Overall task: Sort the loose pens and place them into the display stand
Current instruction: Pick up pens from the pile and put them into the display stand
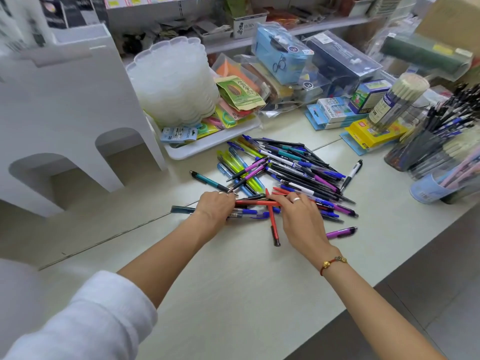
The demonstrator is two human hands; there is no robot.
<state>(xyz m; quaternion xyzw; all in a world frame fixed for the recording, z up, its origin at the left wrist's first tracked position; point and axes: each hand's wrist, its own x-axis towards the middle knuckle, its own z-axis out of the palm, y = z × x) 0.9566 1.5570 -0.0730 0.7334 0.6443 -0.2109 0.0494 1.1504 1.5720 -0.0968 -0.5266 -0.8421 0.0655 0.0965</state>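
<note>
A pile of loose pens [293, 167] in blue, purple, black, teal and lime lies mid-counter. My left hand [215, 207] grips a small bundle of pens [249, 213] at the pile's near edge; a dark pen end sticks out to its left. My right hand [301, 219] reaches in from the right, and its fingertips pinch the end of a red pen [257, 203] that runs across to the left hand. Another red pen [272, 219] lies below it, pointing toward me. Clear pen cups [426, 146] full of upright pens stand at the right.
A white arched stand [65, 113] fills the left. A white tray [207, 146] with stacked plastic dishes and packets sits behind the pile. Boxed stationery [335, 113] crowds the back right. A lone purple pen [341, 232] lies beside my right wrist.
</note>
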